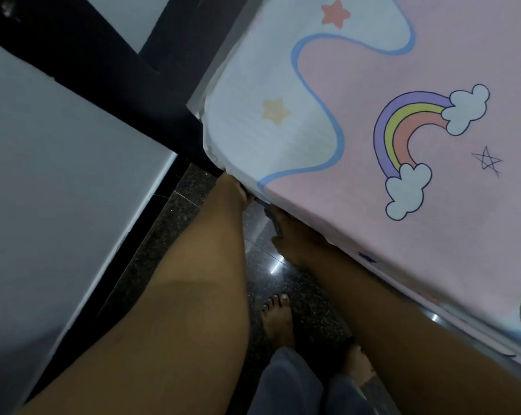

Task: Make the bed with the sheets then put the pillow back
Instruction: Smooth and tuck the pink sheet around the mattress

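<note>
The sheet lies stretched flat just above your hands. Your left hand disappears under its corner, and your right hand reaches under the edge beside it. Both sets of fingers are hidden, so I cannot tell their grip.

A single camera, worn on the person's head, looks steeply down, almost straight at the floor. It sits close above one corner of the bed. The bed spreads from 12 to 4 o'clock, and its edges run diagonally across the frame. Both forearms enter large from the bottom edge, at 7 and at 5 o'clock. They reach the centre, where the left hand and right hand meet the bed's edge. A bare foot shows at 6 o'clock, right beneath the lens. A pale panel fills 8 to 10 o'clock.
</note>
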